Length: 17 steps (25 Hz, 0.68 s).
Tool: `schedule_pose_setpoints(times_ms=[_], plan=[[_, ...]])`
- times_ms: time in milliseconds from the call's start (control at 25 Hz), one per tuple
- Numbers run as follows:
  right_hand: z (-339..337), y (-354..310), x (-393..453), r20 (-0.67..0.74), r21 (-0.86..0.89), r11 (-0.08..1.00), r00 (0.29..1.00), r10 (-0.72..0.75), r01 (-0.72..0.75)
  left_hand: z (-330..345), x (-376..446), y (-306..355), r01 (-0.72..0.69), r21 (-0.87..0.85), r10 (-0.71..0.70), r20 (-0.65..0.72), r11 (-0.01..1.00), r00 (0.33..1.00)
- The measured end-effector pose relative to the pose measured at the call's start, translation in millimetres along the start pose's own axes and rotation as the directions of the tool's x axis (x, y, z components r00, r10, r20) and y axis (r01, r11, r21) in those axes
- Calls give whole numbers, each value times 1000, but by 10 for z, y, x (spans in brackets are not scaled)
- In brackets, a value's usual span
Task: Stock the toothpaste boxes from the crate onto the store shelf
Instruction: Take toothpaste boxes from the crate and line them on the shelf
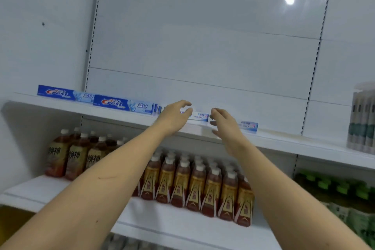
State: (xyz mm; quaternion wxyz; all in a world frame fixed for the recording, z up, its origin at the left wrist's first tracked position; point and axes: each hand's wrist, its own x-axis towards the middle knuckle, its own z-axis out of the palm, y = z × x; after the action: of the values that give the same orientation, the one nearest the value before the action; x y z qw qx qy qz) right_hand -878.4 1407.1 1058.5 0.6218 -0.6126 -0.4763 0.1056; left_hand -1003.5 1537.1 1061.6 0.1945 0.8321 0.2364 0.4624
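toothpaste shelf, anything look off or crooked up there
Mostly tidy. The second blue Crest box sits forward of the first blue Crest box and overlaps its end, so the row steps instead of running straight. No damage or spills visible.

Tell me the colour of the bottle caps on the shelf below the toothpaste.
White caps, seen in the head view.

Toothpaste boxes (123, 104) on shelf (284, 144), above bottles (194, 184)

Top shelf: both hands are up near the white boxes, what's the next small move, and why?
Probably withdraw both hands toward the crate, which is out of view. The left hand and right hand look relaxed and hold nothing, while the white toothpaste boxes already sit on the shelf.
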Motion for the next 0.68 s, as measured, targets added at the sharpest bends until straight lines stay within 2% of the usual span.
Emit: schedule_pose_setpoints(times_ms=[80, 160, 240, 320, 440, 600, 680], plan=[[152, 196, -207, 52, 75, 997, 998, 18, -22, 124, -321, -42, -27, -123, 22, -37, 992, 999], [229, 445, -451, 101, 73, 996, 994, 46, -53, 292, -717, -155, -47, -125, 43, -31, 991, 999], [245, 732, -710, 142, 74, 991, 984, 103, -115, 485, -1128, -311, 26, -130, -29, -19, 991, 999], [224, 1042, -999, 203, 88, 977, 963, 175, -196, 690, -1524, -422, 183, -204, -182, 28, 962, 983], [209, 1506, -1492, 276, 70, 940, 912, 303, -333, 976, -2164, -501, 418, -265, -395, 136, 869, 908], [281, 2195, -2154, 349, -1, 882, 826, 442, -471, 1278, -3145, -674, 645, -265, -603, 228, 717, 765], [343, 2517, -2468, 386, -47, 842, 767, 512, -538, 1412, -3597, -842, 742, -231, -681, 296, 629, 670]])
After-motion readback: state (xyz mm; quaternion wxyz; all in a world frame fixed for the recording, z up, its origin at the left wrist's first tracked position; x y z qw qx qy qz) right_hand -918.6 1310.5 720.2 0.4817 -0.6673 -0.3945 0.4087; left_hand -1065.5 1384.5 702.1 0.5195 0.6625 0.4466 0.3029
